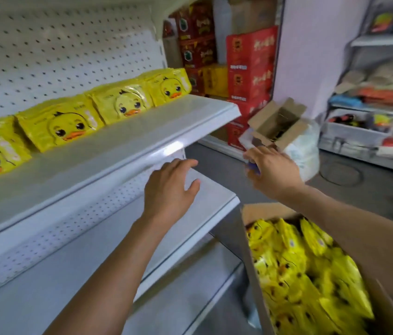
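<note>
Yellow duck packets [311,274] fill the open carton [263,211] at the lower right. At mid-frame the left hand [168,187] hovers with its fingers relaxed and spread over the lower shelf [210,189]. Just right of it, the right hand [275,170] curls round a small purple object [253,166], too blurred to identify. More duck packs [62,126] line the upper shelf [142,141] at the left.

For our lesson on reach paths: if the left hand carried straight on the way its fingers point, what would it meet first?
Probably the front lip of the upper shelf: the left hand points up toward it over the lower shelf. Depth is unclear, so it might slip beneath instead.
</note>
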Demonstrator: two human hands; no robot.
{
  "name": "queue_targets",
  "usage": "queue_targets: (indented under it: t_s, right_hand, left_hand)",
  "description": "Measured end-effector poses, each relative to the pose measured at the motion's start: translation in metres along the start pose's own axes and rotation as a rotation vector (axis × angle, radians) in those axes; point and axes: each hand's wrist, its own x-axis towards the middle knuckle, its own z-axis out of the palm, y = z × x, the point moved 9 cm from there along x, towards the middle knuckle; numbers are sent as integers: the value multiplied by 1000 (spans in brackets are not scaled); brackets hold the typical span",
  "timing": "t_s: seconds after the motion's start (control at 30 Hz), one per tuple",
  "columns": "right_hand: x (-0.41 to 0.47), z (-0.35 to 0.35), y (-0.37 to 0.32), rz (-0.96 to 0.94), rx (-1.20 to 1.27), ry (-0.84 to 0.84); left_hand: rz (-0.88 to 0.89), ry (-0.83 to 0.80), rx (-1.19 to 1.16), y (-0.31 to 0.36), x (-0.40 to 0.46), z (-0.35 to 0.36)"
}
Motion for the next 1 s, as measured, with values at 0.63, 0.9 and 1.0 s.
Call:
queue_targets:
  t_s: [0.63, 0.9, 1.0]
  right_hand:
    - [-178, 202, 309, 176, 30, -909]
    - [-272, 325, 326, 12, 12, -1186]
    - [-291, 353, 318, -83, 13, -1225]
  left_hand:
    - [-403, -854, -503, 165, -114, 405]
    - [-160, -1117, -426, 211, -177, 526]
    - [20, -1228, -277, 221, -202, 551]
